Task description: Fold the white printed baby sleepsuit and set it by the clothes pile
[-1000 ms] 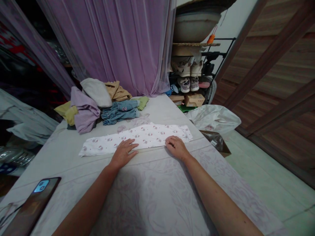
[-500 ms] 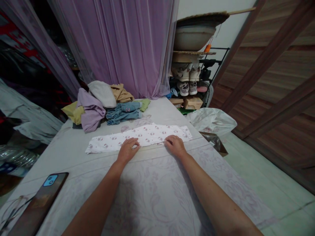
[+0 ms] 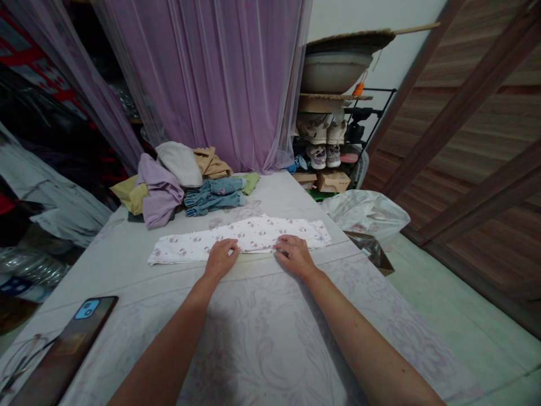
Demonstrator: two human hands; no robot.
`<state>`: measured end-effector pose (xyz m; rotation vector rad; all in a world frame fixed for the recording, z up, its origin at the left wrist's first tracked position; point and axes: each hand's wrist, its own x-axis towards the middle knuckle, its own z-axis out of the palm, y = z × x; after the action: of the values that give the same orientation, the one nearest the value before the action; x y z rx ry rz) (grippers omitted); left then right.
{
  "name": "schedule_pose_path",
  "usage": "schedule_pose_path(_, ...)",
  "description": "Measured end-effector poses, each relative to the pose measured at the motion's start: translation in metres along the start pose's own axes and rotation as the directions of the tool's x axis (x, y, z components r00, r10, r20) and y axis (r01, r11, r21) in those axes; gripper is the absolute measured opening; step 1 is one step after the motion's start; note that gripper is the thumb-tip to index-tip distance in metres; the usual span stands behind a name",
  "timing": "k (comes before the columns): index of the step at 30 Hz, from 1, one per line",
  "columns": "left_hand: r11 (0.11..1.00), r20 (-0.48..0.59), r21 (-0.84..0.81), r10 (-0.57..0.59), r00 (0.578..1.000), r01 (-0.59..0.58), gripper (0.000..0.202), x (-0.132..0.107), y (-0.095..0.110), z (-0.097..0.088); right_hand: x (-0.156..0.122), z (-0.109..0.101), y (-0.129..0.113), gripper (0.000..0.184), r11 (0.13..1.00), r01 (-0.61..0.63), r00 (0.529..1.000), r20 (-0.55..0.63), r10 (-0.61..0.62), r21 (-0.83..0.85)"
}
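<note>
White, long, printed cloth (image 3: 257, 232) could bunch if left hand (image 3: 220, 257) or right hand (image 3: 295, 255) drags; can't tell if fingers pinch tbh.

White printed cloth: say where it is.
In the head view, the white printed cloth lies centrally in front of the denim garment, touching the left hand and right hand.

Room in a home, purple curtain (image 3: 220, 84), heaped clothes (image 3: 158, 192), shelved pairs of shoes (image 3: 318, 157)

Dim light; soft shadows; stretched edges
</note>
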<state>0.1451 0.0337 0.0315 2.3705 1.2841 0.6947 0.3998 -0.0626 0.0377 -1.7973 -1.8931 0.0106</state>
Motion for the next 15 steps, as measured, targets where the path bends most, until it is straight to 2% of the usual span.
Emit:
schedule_pose_path(3,0.999,0.007,0.021,-0.031,0.999,0.031,0.021,0.002,0.007,-0.005,0.003,0.003,-0.008,0.011,1.000,0.006,1.000,0.016,-0.006,0.002)
schedule_pose_path(7,0.982,0.089,0.135,-0.145,0.985,0.132,0.027,0.017,0.020,-0.015,0.006,0.007,-0.008,0.011,1.000,0.029,1.000,0.000,-0.029,0.006)
schedule_pose_path(12,0.963,0.148,0.259,-0.122,0.981,0.081,0.029,0.067,0.029,-0.018,0.002,0.011,-0.005,0.012,0.996,0.075,0.996,-0.044,-0.073,0.043)
schedule_pose_path(15,0.953,0.180,0.283,-0.161,0.970,0.105,0.036,0.104,0.027,-0.015,0.001,0.013,-0.004,0.012,0.995,0.082,0.995,-0.053,-0.079,0.062)
